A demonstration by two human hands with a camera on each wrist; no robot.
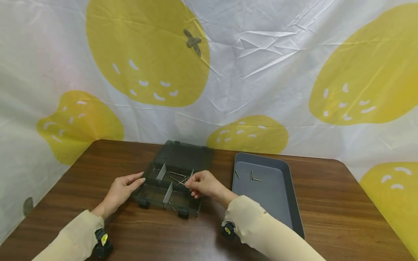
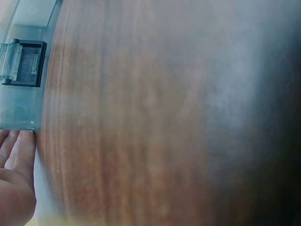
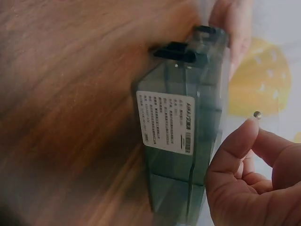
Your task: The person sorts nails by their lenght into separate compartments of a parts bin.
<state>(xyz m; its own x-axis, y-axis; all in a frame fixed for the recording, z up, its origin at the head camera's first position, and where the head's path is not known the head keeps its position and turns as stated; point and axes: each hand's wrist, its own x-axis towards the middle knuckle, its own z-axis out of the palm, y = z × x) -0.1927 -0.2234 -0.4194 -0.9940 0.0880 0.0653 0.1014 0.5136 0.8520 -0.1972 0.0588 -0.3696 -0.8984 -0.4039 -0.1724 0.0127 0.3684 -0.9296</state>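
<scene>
A dark translucent compartment box (image 1: 156, 197) lies with its lid (image 1: 184, 156) open toward the back. My left hand (image 1: 122, 188) rests against the box's left side, fingers fairly straight; the left wrist view shows those fingers (image 2: 21, 153) meeting its end wall. Above the box's right part, my right hand (image 1: 204, 183) pinches a thin brass-coloured screw between thumb and fingertips. Only its small round head (image 3: 257, 115) stands out in the right wrist view. Several similar screws (image 1: 177, 174) lie crossed in the back compartment, and another (image 1: 171, 206) shows at the front.
A shallow grey tray (image 1: 289, 195) stands right of the box, partly behind the right forearm. Three loose screws (image 1: 257, 179) lie in its far part. Both are on a brown wooden table (image 1: 330, 203), with a lemon-patterned cloth (image 1: 261, 72) hanging behind.
</scene>
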